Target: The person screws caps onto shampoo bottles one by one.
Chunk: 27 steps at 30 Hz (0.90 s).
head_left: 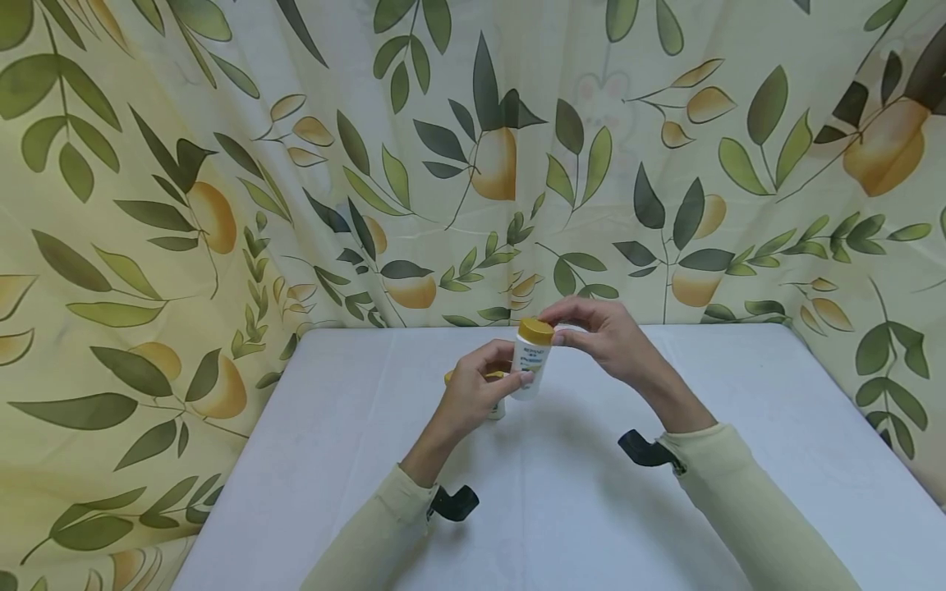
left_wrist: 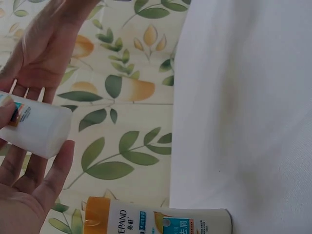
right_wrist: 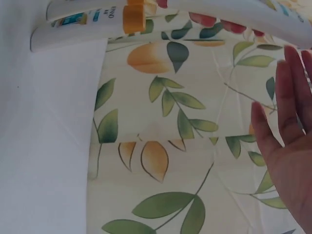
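Note:
My left hand (head_left: 476, 382) grips a white shampoo bottle (head_left: 528, 373) with a yellow cap (head_left: 535, 331), tilted slightly above the table. Its thumb lies across the label, and the other fingers wrap behind. From the right, my right hand (head_left: 602, 336) pinches the cap with thumb and index finger. In the right wrist view that hand's other fingers (right_wrist: 287, 105) extend loosely, while the cap end is cut off. A second shampoo bottle (left_wrist: 195, 222) with a yellow cap stands beside the left hand. Two standing bottles, the nearer one (right_wrist: 83, 34) included, show in the right wrist view.
A white cloth covers the table (head_left: 562, 509). Behind it and along the left hangs a curtain (head_left: 296, 246) printed with leaves and fruit. Black wrist camera mounts (head_left: 454, 502) stick out from both sleeves.

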{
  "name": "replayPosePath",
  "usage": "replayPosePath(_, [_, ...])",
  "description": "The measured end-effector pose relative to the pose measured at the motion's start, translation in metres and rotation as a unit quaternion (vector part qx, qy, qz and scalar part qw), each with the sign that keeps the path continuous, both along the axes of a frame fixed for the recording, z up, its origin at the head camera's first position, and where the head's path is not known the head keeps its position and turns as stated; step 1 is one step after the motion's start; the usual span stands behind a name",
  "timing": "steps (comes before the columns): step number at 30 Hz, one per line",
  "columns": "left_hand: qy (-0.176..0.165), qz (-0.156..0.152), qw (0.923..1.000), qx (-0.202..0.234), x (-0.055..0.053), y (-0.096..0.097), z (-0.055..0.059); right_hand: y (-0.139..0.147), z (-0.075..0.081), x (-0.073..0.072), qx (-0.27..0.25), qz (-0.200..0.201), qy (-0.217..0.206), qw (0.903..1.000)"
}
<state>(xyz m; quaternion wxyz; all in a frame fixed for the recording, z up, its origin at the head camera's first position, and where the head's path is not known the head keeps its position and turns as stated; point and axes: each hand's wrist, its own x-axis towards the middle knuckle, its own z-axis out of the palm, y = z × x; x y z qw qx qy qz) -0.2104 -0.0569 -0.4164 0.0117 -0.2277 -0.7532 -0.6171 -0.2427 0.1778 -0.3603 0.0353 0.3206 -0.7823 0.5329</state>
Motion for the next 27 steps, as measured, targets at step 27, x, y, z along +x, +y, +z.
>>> replayPosePath(27, [0.021, -0.048, 0.9986, -0.005, 0.0033, 0.0018, 0.0038, 0.0056, 0.0003, -0.0043, -0.027, 0.190, -0.077, 0.9783])
